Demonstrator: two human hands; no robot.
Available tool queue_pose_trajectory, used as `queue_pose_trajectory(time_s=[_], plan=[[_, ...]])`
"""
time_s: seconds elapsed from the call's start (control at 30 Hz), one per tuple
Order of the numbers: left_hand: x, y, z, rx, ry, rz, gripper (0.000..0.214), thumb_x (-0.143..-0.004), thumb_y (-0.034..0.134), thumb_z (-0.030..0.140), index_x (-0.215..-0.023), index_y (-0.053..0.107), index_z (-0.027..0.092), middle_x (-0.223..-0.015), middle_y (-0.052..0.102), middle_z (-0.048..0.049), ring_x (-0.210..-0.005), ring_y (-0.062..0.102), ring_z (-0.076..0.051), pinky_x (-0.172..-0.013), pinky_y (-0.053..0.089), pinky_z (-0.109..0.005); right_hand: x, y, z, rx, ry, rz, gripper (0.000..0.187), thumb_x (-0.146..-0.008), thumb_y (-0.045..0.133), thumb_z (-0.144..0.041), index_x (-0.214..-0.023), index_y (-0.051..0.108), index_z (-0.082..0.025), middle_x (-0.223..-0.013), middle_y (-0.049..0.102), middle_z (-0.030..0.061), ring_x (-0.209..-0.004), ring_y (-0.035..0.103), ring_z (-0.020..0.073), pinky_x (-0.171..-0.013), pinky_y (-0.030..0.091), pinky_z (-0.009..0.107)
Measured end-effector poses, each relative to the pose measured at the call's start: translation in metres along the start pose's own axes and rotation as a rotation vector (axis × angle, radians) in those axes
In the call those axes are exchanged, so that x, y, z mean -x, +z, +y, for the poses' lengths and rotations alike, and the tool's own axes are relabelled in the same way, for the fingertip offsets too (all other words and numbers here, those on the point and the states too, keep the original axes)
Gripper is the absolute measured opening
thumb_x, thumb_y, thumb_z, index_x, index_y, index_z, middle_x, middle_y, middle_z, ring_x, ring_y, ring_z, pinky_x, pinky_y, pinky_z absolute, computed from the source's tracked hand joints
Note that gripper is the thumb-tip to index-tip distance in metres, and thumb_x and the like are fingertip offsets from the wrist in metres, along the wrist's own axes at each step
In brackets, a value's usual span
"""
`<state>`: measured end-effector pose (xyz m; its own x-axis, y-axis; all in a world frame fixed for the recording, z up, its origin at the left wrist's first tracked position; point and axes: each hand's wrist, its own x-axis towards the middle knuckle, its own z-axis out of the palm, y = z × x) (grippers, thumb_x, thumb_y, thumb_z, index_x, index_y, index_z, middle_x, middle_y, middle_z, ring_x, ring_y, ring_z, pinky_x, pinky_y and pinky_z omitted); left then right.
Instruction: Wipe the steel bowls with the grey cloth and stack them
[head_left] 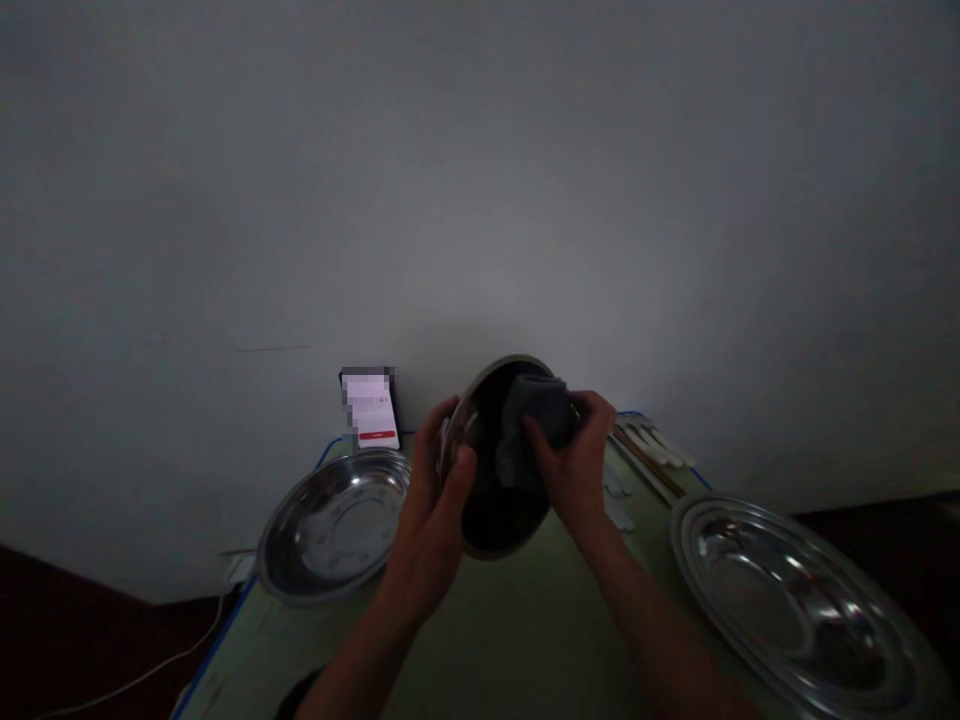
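Round steel bowl (495,520), soft grey cloth (536,415)

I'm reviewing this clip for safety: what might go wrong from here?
The round steel dish is held tilted above the pale green table by the left hand at its rim. Pressure from the right hand pressing the dark grey cloth inside might make it slip. Falling, it could hit the shiny steel bowl just left of it.

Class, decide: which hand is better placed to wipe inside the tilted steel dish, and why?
Probably the right. The right hand presses the dark cloth into the steel dish, while the left hand grips its rim and holds it tilted.
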<state>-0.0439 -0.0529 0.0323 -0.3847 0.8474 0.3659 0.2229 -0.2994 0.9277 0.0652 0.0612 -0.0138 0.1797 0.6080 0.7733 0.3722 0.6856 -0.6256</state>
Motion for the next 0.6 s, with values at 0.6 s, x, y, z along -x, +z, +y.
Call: queue_pose_trajectory(time_s=[0.6], plan=[[-0.009, -0.029, 0.012, -0.066, -0.165, -0.452, 0.043, -0.091, 0.05, 0.046, -0.132, 0.053, 0.033, -0.133, 0.061, 0.0, -0.124, 0.054, -0.022, -0.107, 0.04, -0.036, -0.019, -0.03, -0.012, 0.035, -0.228, -0.089, 0.042, -0.071, 0.071, -0.03, -0.105, 0.047, -0.024, -0.104, 0.047, 0.0055, -0.1, 0.05, 0.0227, -0.088, 0.046, 0.042]])
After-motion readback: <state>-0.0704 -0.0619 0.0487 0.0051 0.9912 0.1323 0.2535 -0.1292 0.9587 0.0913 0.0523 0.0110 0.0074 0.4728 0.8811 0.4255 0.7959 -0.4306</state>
